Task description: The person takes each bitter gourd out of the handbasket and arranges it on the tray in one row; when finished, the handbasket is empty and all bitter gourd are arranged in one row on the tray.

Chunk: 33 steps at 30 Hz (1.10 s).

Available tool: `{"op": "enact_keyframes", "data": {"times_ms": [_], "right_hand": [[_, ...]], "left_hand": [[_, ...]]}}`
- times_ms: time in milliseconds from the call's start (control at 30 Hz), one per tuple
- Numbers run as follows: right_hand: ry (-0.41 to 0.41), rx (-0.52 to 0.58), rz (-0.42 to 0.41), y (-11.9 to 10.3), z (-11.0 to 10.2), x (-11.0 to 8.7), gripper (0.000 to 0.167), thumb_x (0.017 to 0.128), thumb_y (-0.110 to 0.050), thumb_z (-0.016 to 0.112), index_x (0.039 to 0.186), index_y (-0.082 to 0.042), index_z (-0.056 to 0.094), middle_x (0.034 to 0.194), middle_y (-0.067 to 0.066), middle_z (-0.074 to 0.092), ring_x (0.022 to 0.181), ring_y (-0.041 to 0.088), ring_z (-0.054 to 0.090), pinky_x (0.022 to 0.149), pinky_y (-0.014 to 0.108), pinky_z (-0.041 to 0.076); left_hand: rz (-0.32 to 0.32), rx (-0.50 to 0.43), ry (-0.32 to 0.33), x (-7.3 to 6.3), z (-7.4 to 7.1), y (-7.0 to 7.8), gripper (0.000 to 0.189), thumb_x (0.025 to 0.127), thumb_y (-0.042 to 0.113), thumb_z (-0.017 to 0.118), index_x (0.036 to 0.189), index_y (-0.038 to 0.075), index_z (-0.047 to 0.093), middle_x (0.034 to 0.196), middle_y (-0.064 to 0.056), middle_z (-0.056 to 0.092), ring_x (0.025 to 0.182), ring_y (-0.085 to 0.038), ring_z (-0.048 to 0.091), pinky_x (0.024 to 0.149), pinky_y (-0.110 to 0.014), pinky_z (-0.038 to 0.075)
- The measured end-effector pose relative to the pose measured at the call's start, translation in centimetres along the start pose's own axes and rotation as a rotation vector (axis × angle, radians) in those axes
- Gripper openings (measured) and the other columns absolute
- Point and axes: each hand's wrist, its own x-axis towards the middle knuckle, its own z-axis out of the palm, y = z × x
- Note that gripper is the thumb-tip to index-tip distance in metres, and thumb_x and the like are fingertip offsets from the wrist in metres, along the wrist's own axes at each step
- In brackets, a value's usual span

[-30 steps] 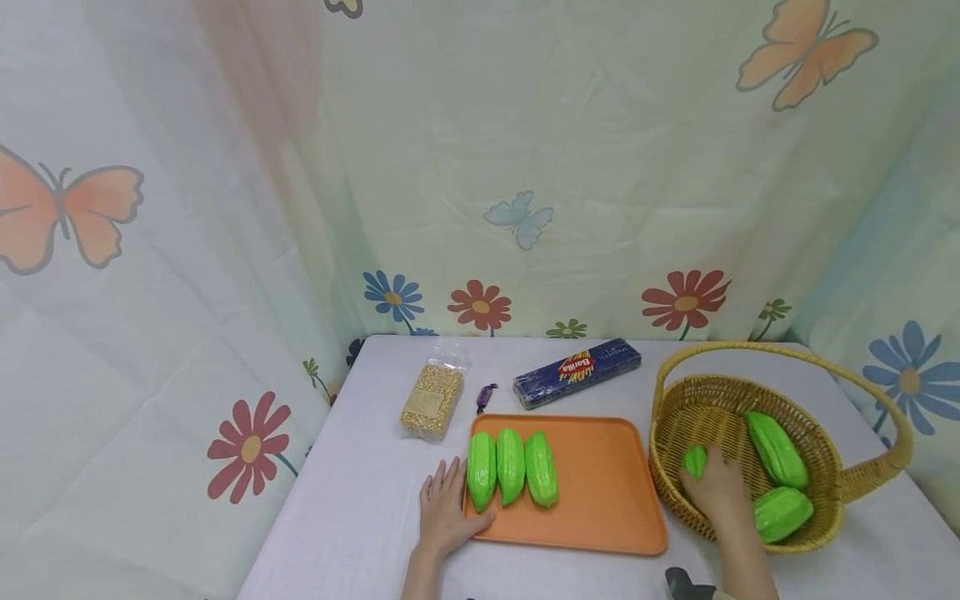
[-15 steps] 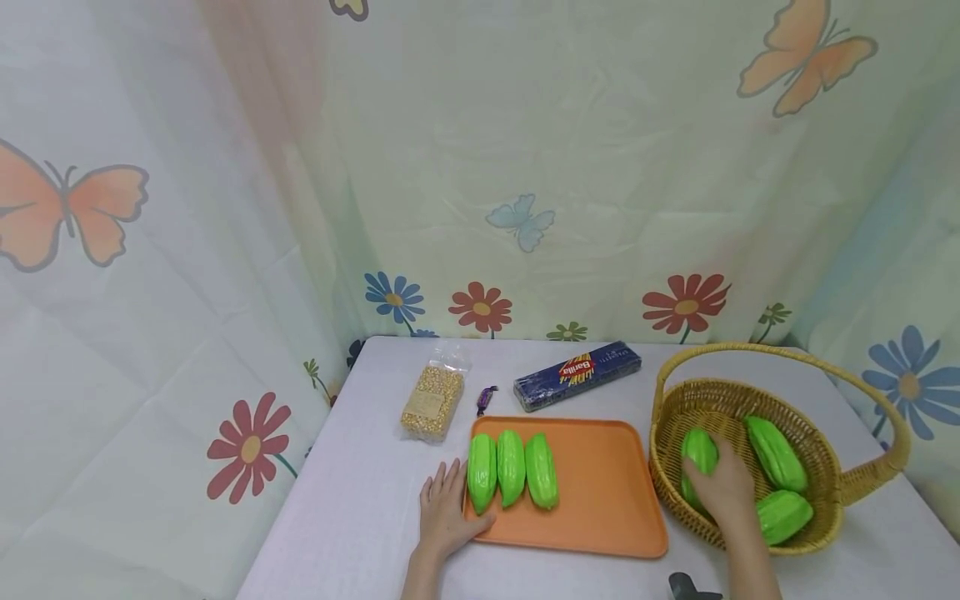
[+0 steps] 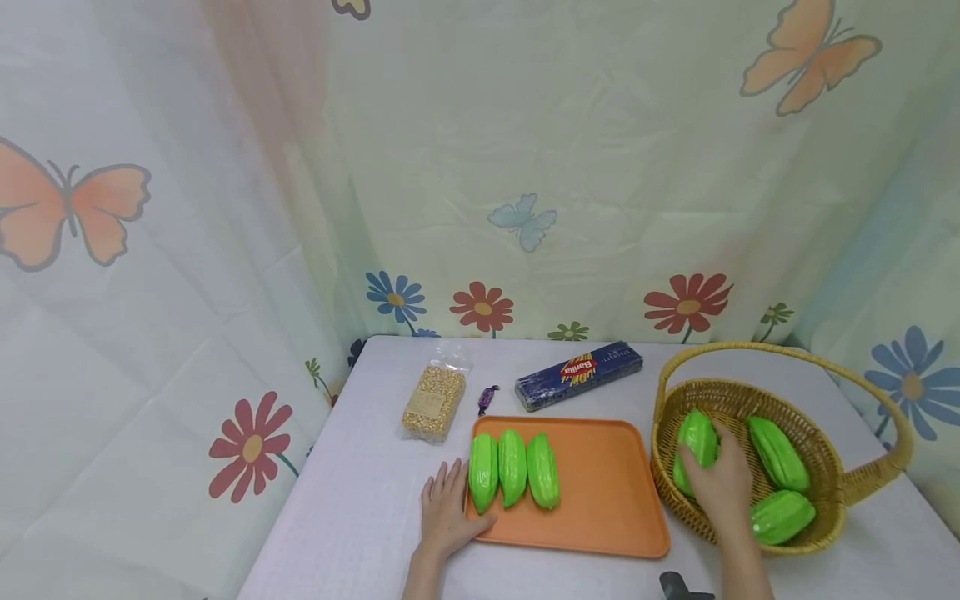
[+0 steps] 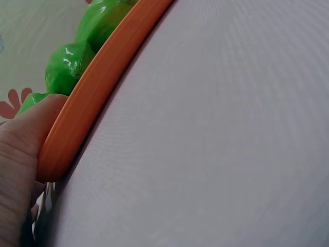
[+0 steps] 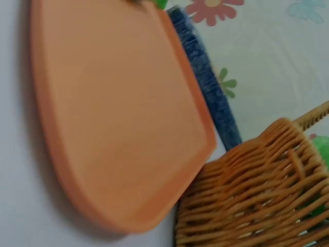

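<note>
My right hand (image 3: pixel 723 479) is inside the wicker basket (image 3: pixel 825 467), gripping a green ridged star fruit (image 3: pixel 696 437) between thumb and fingers. Two more star fruits, one farther back (image 3: pixel 778 454) and one nearer (image 3: pixel 782 517), lie at the basket's right side. Three others stand in a row on the left part of the orange tray (image 3: pixel 600 483). At that tray's near left corner rests my left hand (image 3: pixel 446 512), fingers spread and straight along the outside. Its thumb (image 4: pixel 43 113) lies over the rim in the left wrist view. The right wrist view leaves my right hand out.
Behind the tray lie a blue Barilla spaghetti pack (image 3: pixel 577 375), a small purple wrapped candy (image 3: pixel 487 399) and a clear bag of yellow kernels (image 3: pixel 433 402). The basket's tall handle (image 3: pixel 888 408) arches over its back and right. A dark grey object (image 3: pixel 678 586) shows at the near edge.
My right hand has brought the star fruit into fuller view from under the fingers and shifted it slightly up and left within the basket. The left hand stays on the tray corner.
</note>
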Motion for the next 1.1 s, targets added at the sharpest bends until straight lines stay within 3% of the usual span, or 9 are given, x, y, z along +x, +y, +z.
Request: {"op": "enact_keyframes", "data": {"times_ms": [200,467,567,800,933,1100], "right_hand": [[0.019,0.034,0.004,-1.7,-0.1,-0.4,0.069,0.089,-0.024,0.057,0.142,0.003,0.022,0.134,0.034,0.033,0.119,0.051,0.032,0.093,0.064,0.026],[-0.047,0.085,-0.048,-4.2,1.3,-1.2,0.067,0.089,-0.027,0.056,0.142,-0.001,0.024,0.133,0.029,0.037,0.109,0.043,0.044,0.082,0.057,0.040],[-0.077,0.120,-0.065,-4.8,2.5,-1.5,0.067,0.089,-0.026,0.058,0.142,-0.001,0.025,0.133,0.029,0.037,0.112,0.045,0.044,0.084,0.056,0.043],[-0.174,0.126,-0.117,-5.0,6.1,-2.7,0.066,0.087,-0.024,0.062,0.139,-0.001,0.029,0.127,0.025,0.043,0.102,0.041,0.052,0.075,0.048,0.051],[-0.210,0.099,-0.158,-4.7,8.1,-3.2,0.061,0.085,-0.018,0.064,0.135,-0.001,0.034,0.124,0.024,0.046,0.101,0.038,0.052,0.077,0.049,0.048],[-0.262,0.097,-0.176,-4.4,10.1,-3.7,0.060,0.083,-0.015,0.064,0.133,0.002,0.035,0.125,0.029,0.044,0.111,0.043,0.045,0.089,0.058,0.039]], "left_hand": [[-0.009,-0.013,-0.002,0.1,-0.3,0.2,0.102,0.063,0.070,0.061,0.142,0.013,0.033,0.144,-0.009,0.035,0.134,-0.032,0.022,0.105,-0.053,0.012],[-0.012,-0.011,-0.005,0.4,-0.4,0.2,0.102,0.063,0.070,0.061,0.142,0.013,0.033,0.144,-0.009,0.034,0.134,-0.032,0.021,0.105,-0.054,0.012],[-0.013,-0.016,-0.012,0.5,-0.4,0.3,0.102,0.064,0.071,0.060,0.143,0.013,0.032,0.145,-0.009,0.034,0.134,-0.032,0.020,0.105,-0.054,0.012],[-0.004,-0.018,-0.009,0.3,-0.4,0.3,0.101,0.064,0.071,0.060,0.142,0.012,0.033,0.144,-0.010,0.034,0.134,-0.033,0.021,0.105,-0.054,0.012],[0.005,-0.008,0.001,0.1,-0.2,0.2,0.101,0.065,0.071,0.059,0.142,0.012,0.033,0.144,-0.009,0.035,0.134,-0.032,0.021,0.105,-0.054,0.013],[0.009,0.004,0.007,0.0,-0.1,0.1,0.101,0.065,0.072,0.058,0.142,0.013,0.033,0.144,-0.009,0.035,0.134,-0.032,0.022,0.105,-0.053,0.014]]}}
